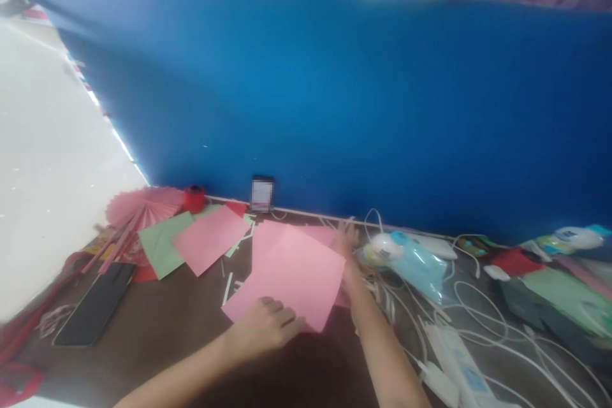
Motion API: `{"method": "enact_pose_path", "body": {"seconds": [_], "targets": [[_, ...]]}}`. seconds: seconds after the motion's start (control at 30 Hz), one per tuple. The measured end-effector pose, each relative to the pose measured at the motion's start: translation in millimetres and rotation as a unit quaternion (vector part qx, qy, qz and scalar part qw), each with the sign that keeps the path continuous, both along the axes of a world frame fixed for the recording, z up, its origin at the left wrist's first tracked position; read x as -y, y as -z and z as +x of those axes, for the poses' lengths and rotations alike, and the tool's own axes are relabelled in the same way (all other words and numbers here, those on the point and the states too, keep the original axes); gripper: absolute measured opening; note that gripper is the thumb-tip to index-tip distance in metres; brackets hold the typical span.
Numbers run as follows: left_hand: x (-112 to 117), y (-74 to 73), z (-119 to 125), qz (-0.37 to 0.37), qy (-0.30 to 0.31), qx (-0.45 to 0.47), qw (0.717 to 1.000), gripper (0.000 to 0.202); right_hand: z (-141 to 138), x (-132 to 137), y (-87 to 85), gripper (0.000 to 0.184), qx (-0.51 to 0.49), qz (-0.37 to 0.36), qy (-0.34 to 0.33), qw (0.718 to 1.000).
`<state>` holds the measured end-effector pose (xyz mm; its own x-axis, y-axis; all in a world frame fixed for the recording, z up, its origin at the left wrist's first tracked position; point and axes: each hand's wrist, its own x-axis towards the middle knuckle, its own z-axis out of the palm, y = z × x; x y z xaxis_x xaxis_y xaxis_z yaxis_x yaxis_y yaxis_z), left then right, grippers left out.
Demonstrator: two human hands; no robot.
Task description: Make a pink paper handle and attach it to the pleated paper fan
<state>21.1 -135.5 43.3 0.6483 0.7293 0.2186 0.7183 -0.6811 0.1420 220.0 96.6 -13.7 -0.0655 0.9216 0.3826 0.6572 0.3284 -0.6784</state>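
Observation:
Several pink paper sheets (299, 274) overlap in the middle of the dark table, the top one lying at an angle. My left hand (262, 329) is at the near edge of that top sheet, its fingers curled on the paper. Past the sheets' right side, my right hand (347, 241) reaches to the back of the table with fingers apart, near some thin pale strips. It is slightly blurred, and I see nothing held in it. Left of the pile lie another pink sheet (213, 239) and a green sheet (165, 243).
A pink folded-paper fan (143, 207), a red tape roll (194, 199) and a black phone (95, 306) are on the left. A small screen device (262, 194) leans against the blue partition (310, 89). Tangled white cables, a power strip (459, 363) and a blue plastic packet (421, 264) crowd the right.

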Motion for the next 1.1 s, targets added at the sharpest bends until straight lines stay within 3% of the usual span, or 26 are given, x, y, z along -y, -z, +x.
{"method": "enact_pose_path", "body": {"seconds": [0.1, 0.17, 0.23, 0.3, 0.37, 0.47, 0.53, 0.6, 0.67, 0.73, 0.87, 1.1], "targets": [[4, 28.6, 10, -0.056, -0.012, -0.015, 0.998, 0.025, 2, 2, -15.3, 0.035, 0.025, -0.019, 0.010, 0.999], [4, 44.2, 14, -0.087, -0.075, -0.003, 0.993, 0.021, 6, 28, -24.0, 0.039, 0.031, -0.032, -0.018, 0.999], [0, 53.1, 19, -0.106, -0.109, 0.009, 0.988, 0.024, 13, 68, -27.8, 0.043, 0.042, -0.054, -0.094, 0.993], [-7, 54.7, 25, -0.114, -0.133, 0.032, 0.984, 0.031, 20, 111, -25.1, 0.051, 0.057, -0.098, -0.184, 0.976], [-14, 51.3, 33, -0.130, -0.153, 0.068, 0.977, 0.032, 23, 147, -16.5, 0.057, 0.050, -0.201, -0.273, 0.940], [-17, 45.5, 39, -0.161, -0.149, 0.129, 0.967, 0.027, 19, 172, 0.4, 0.040, -0.036, -0.226, -0.223, 0.948], [-14, 45.6, 34, -0.158, -0.143, 0.148, 0.966, 0.029, 15, 173, 9.1, 0.020, -0.070, -0.222, -0.221, 0.947], [-9, 49.2, 21, -0.137, -0.156, 0.145, 0.967, 0.039, 13, 167, 14.5, 0.014, -0.088, -0.225, -0.225, 0.944], [-4, 54.3, 1, -0.118, -0.180, 0.130, 0.968, 0.038, 13, 159, 18.1, 0.014, -0.099, -0.226, -0.217, 0.945], [0, 58.8, -21, -0.105, -0.198, 0.095, 0.970, 0.021, 14, 149, 22.4, 0.017, -0.095, -0.216, -0.209, 0.949], [7, 64.3, -59, -0.087, -0.230, 0.043, 0.968, 0.027, 16, 132, 39.4, 0.021, -0.048, -0.145, -0.178, 0.972], [-5, 71.3, -88, -0.097, -0.183, 0.157, 0.966, 0.032, 22, 126, 72.2, 0.035, 0.020, -0.015, -0.096, 0.995]]}}
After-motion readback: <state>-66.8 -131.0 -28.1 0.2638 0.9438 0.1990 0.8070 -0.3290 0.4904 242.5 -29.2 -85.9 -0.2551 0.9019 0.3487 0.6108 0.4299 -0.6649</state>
